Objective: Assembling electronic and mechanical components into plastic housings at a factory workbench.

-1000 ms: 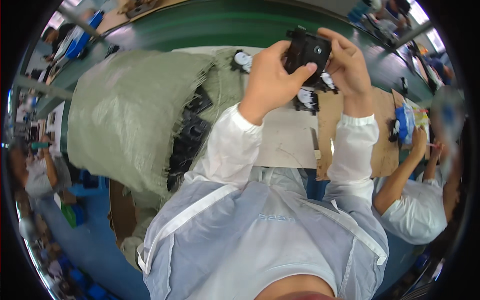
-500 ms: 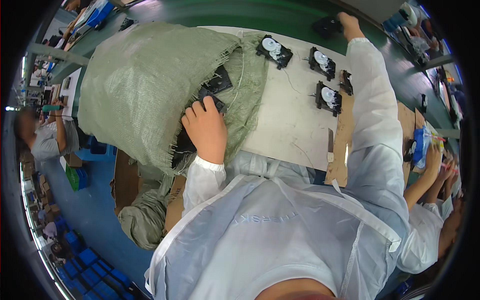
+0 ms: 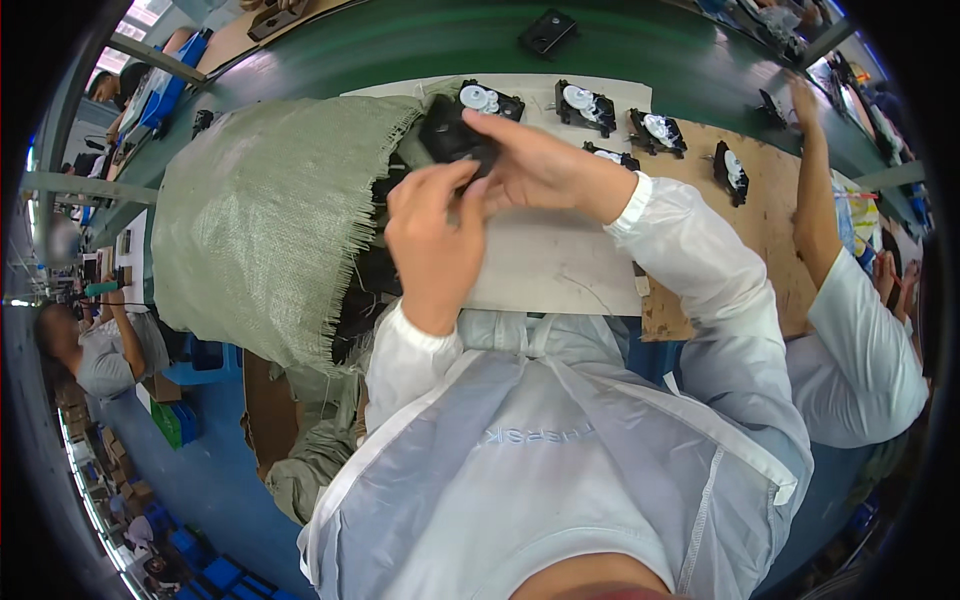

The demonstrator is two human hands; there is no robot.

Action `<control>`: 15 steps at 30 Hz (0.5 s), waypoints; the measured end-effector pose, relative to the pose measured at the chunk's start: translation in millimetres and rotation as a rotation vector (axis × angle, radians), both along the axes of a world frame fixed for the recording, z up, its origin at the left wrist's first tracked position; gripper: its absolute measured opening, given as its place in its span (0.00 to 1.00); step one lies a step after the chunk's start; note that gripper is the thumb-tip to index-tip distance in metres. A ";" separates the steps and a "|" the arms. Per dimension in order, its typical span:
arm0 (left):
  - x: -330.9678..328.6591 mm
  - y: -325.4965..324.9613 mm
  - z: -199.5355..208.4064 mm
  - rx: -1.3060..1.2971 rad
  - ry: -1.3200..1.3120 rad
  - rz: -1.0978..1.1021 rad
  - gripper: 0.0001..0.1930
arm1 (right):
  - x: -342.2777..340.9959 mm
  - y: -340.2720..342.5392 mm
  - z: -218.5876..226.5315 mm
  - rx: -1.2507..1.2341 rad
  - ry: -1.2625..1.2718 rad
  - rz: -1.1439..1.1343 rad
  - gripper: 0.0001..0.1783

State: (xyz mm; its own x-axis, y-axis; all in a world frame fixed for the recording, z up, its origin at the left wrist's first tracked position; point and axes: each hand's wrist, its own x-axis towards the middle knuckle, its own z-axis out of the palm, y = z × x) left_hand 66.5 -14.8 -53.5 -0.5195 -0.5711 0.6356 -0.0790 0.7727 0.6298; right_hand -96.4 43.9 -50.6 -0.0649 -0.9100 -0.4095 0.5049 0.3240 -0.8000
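Both my hands meet in front of the sack's mouth, around a flat black plastic housing (image 3: 452, 128). My right hand (image 3: 545, 168) grips its right side, thumb lying on top. My left hand (image 3: 435, 235) is closed at its lower edge, the fingertips partly hidden against the right hand. A green woven sack (image 3: 270, 220) lies to the left with its frayed mouth toward me; dark parts show inside. Behind the hands, black mechanisms with white gears (image 3: 585, 105) stand on a white board (image 3: 550, 265), one close beside the housing.
A green conveyor belt (image 3: 640, 45) runs along the far side, carrying a black housing (image 3: 548, 32). Brown cardboard (image 3: 700, 290) lies to the right, with more mechanisms on it. At the right, a co-worker's arm (image 3: 815, 200) reaches to the belt near a black part (image 3: 772, 108).
My right hand has come back from the belt, where a black housing now lies. My left hand has lifted away from the sack's mouth. A co-worker's arm now stretches toward the belt.
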 end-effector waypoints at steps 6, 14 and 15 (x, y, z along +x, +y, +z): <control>-56.2 -42.8 -30.9 0.438 0.028 -0.118 0.17 | -54.3 -34.9 -9.6 -0.180 0.262 -0.327 0.30; -102.0 -61.2 -102.5 1.170 0.005 -0.109 0.21 | -112.1 -90.5 -26.3 0.138 1.088 -0.077 0.21; -103.1 -60.7 -98.7 1.173 0.024 -0.116 0.21 | -113.5 -91.1 -26.1 0.134 1.031 -0.047 0.21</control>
State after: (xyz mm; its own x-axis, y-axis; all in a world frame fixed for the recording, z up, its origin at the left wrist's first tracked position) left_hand -36.6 -75.6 -152.1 -0.6016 -0.7630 -0.2366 -0.0246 -0.2784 0.9602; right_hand -209.9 -47.2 -76.6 -0.4750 -0.8485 -0.2331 -0.3889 0.4401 -0.8094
